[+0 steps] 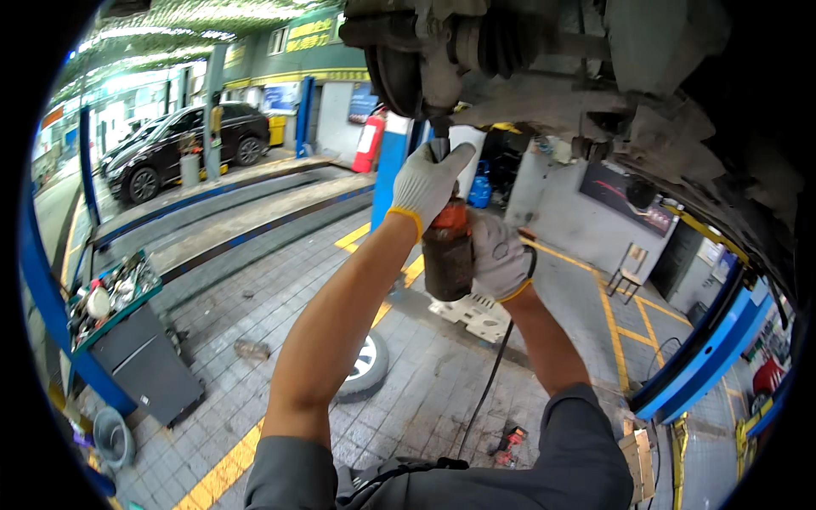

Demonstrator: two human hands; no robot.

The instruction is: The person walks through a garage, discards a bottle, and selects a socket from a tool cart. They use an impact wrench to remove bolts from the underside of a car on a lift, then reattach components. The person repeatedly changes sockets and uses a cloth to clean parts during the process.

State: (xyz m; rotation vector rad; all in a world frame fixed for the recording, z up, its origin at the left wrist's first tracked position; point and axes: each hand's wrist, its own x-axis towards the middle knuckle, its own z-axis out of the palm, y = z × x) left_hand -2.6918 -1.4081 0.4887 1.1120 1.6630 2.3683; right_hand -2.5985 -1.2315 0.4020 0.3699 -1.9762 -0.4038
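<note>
Overhead hangs the dirty underside of a raised car (544, 106), with a steering knuckle and a dark rubber boot. An impact wrench (448, 262), worn dark with an orange front part, stands upright below it. My left hand (427, 180), in a white knit glove with a yellow cuff, wraps round the socket end (439, 150) near the joint's lower end. Whether the socket touches the joint cannot be made out. Gloved alike, my right hand (500, 259) grips the wrench from its right side, partly hidden behind the body. A black cord (491, 384) runs down from the wrench.
Tiled floor holds a wheel (367, 367), a pale perforated plate (469, 317) and a red-black tool (510, 445). Left are a tool cart (146, 361) and a bucket (114, 438). Blue lift posts (705, 348) stand around; a dark car (191, 144) is parked behind.
</note>
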